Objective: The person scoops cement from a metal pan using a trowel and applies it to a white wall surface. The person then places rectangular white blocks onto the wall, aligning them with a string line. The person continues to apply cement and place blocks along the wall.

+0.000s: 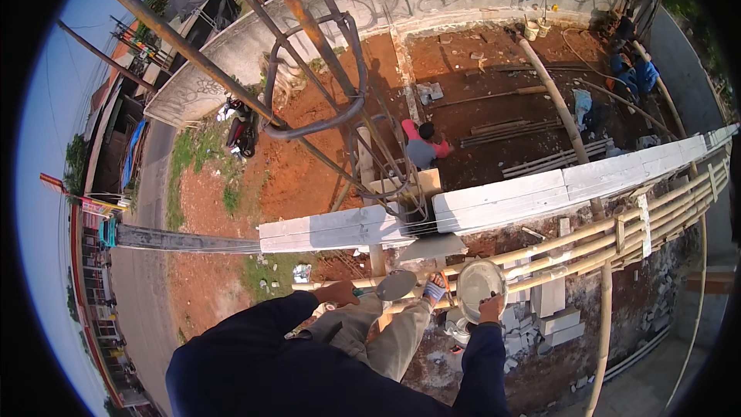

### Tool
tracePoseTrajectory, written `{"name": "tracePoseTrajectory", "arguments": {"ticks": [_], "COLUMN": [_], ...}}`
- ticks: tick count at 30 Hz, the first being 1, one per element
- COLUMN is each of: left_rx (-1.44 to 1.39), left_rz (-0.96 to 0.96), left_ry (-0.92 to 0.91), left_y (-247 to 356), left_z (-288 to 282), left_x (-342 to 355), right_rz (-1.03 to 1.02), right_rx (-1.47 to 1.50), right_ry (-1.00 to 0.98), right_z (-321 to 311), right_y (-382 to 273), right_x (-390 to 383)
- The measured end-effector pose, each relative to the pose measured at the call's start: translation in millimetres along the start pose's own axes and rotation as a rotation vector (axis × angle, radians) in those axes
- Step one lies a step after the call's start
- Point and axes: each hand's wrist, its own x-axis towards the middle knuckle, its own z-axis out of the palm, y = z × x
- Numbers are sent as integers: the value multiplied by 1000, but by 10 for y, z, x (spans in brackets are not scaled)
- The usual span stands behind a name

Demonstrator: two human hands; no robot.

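So, far left, the trowel (397,285) is gripped by its handle in the left hand (337,293), fingers curled round, blade held out near the white block wall (332,229). Next, a sandaled foot (436,287) is seen by the bamboo scaffold (604,316). Then the round pan (471,282) is clasped at its rim by the right hand (491,308), contents hard to tell.

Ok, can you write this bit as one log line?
left hand: holding trowel | right hand: holding round pan | ahead: white block wall

room above trowel (397,285) — steel bars (319,35) beyond
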Motion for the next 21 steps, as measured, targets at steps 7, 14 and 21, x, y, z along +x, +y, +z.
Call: {"name": "tracePoseTrajectory", "arguments": {"ticks": [7, 14, 21], "left_rx": [-199, -721, -1232], "left_rz": [-179, -383, -563], "left_ry": [292, 499, 806], "left_y": [-479, -365, -397], "left_z": [374, 1088, 2488], "left_x": [-974, -1969, -2280], "right_rz": [17, -27, -225], "right_rx": [-413, -730, -1207], "right_ry": [-233, -366, -341], "right_z": [522, 1021, 1463], "right_y": [265, 601, 1321], "right_x": [-744, -797, -1618]}}
